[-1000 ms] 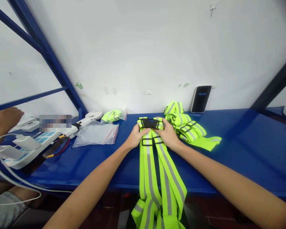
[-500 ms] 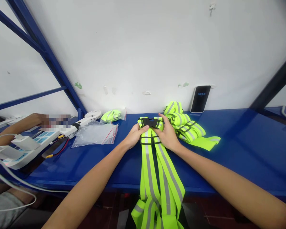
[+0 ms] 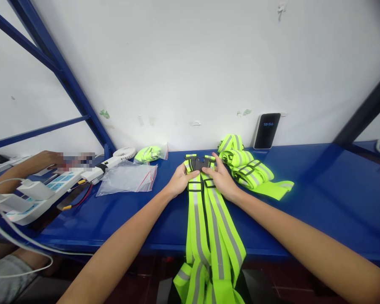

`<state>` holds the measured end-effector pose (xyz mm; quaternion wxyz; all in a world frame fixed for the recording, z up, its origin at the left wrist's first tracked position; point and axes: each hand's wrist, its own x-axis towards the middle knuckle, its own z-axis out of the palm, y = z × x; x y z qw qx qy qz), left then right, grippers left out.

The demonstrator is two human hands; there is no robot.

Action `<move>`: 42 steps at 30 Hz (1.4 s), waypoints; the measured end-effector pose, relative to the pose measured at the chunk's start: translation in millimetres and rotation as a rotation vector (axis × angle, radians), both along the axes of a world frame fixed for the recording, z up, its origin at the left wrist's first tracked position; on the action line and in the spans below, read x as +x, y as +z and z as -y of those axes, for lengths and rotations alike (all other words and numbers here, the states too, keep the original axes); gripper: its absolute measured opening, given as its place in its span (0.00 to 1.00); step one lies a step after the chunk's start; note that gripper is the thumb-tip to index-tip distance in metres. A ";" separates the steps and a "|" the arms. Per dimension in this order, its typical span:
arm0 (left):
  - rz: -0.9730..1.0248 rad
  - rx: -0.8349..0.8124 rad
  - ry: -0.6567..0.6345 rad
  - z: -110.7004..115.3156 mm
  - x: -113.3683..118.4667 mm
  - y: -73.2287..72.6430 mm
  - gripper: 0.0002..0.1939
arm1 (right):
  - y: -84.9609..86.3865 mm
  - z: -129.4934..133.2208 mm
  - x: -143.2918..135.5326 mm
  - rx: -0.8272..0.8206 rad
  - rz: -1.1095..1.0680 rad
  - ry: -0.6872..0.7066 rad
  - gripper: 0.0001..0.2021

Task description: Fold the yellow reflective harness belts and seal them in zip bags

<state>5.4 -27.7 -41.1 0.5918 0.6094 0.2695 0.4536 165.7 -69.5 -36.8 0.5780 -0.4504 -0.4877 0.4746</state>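
Observation:
A neon yellow reflective strap harness (image 3: 195, 219) with grey stripes hangs over the table's front edge, its lower end bunched below. At its top is a black side-release buckle (image 3: 201, 164), with black slide adjusters (image 3: 195, 186) just under it. My left hand (image 3: 180, 180) grips the buckle's left end, thumb laid across it. My right hand (image 3: 221, 179) grips the right end, thumb on the buckle and fingers behind the strap. The fingers behind the straps are partly hidden. Right of my right hand lie more rolled reflective straps (image 3: 251, 169).
On the blue table (image 3: 323, 202) a phone (image 3: 266, 131) leans on the wall. To the left are clear zip bags (image 3: 126, 179), a bagged strap bundle (image 3: 147, 154), a small fan (image 3: 123, 153) and a power strip (image 3: 34, 207) with cables. Another person's arm (image 3: 22, 172) reaches in at far left.
My right thumb has moved from the strap side onto the front of the buckle. The buckle has turned slightly in my hands. Both hands stay in nearly the same place.

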 end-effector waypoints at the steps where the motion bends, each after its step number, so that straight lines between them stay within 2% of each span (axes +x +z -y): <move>1: -0.005 0.011 0.019 0.4 0.6 0.2 0.28 | 0.6 0.1 -0.9 -0.039 -0.060 0.001 0.42; 3: 0.005 0.013 0.081 1.4 1.3 0.9 0.32 | 1.3 0.2 -2.4 -0.058 -0.147 0.009 0.40; 7: 0.070 -0.046 0.198 2.5 1.3 2.5 0.40 | 0.8 -1.0 -3.0 0.050 -0.175 0.033 0.31; 13: 0.022 -0.055 0.237 3.3 1.3 4.7 0.33 | -2.0 -3.0 -2.1 0.214 -0.050 -0.036 0.25; 21: 0.037 0.069 0.251 0.8 -2.3 6.1 0.23 | -5.2 -3.0 -3.0 0.195 -0.124 -0.004 0.22; 25: 0.016 0.114 0.249 -0.3 -3.7 6.8 0.21 | -5.8 -2.8 -1.8 0.236 -0.089 -0.005 0.19; 27: -0.006 0.142 0.255 0.3 -3.4 6.5 0.20 | -4.7 -1.3 -3.7 0.177 -0.148 0.008 0.20; 30: -0.056 0.182 0.267 2.3 -1.5 4.5 0.20 | -0.9 2.7 -9.6 -0.027 -0.337 0.007 0.19; 32: -0.072 0.203 0.289 3.4 0.2 2.9 0.24 | 2.9 5.6 -13.1 -0.120 -0.413 -0.016 0.19; 35: -0.046 0.204 0.335 3.5 0.9 2.6 0.35 | 8.5 9.0 -14.4 -0.164 -0.455 0.017 0.21; 36: -0.039 0.198 0.344 3.2 0.5 3.2 0.36 | 9.6 9.4 -13.9 -0.162 -0.457 0.045 0.23; 39: -0.051 0.202 0.340 2.1 -1.9 5.2 0.26 | 8.6 7.4 -10.3 -0.116 -0.411 0.140 0.32; 42: -0.044 0.216 0.328 2.1 -3.1 5.2 0.20 | 2.8 1.4 -5.2 -0.110 -0.323 0.158 0.40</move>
